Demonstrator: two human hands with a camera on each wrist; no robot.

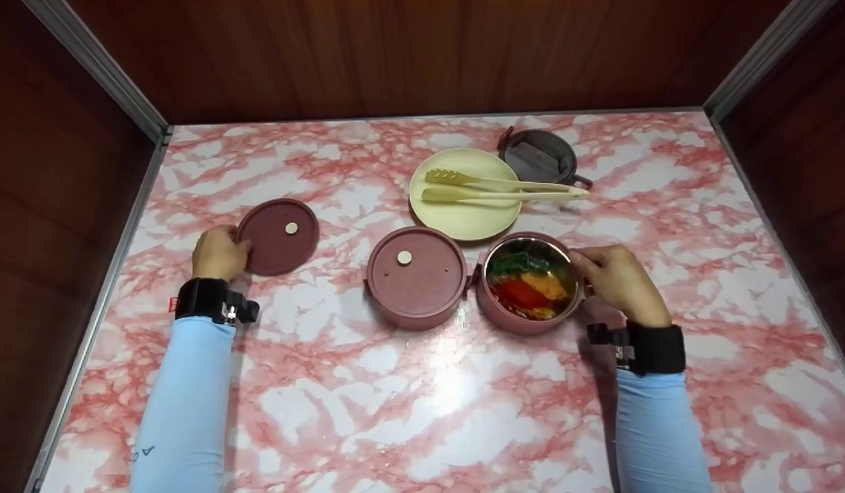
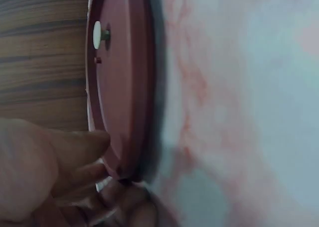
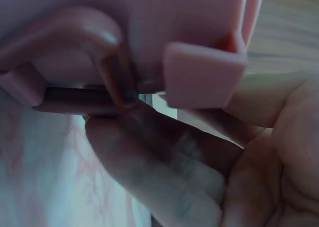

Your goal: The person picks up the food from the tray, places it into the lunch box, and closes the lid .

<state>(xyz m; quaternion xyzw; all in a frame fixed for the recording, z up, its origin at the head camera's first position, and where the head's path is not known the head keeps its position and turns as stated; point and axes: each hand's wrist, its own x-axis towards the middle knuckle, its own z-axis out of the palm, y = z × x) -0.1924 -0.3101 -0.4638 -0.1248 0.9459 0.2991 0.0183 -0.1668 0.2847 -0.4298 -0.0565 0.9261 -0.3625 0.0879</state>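
Observation:
My left hand [image 1: 219,254] pinches the edge of a round maroon lid [image 1: 275,246] with a small cream knob. The left wrist view shows the thumb on top of the lid's rim [image 2: 130,142] and fingers below it. On the right, my right hand [image 1: 618,279] holds an uncovered pink pot [image 1: 525,323] by its right side. Green, orange and red contents [image 1: 525,287] show inside its shiny metal interior. Up close in the right wrist view, fingers [image 3: 144,162] reach under the pot's brown handle [image 3: 82,30], beside a pink tab [image 3: 202,75].
Left of the uncovered pot stands a second pink pot [image 1: 415,316], its lid on. Behind them lie a pale yellow plate [image 1: 463,226] with two long-handled utensils [image 1: 511,195] across it, and a dark, two-handled container [image 1: 539,154]. Wooden walls [image 1: 422,61] border the marble-patterned table [image 1: 368,424].

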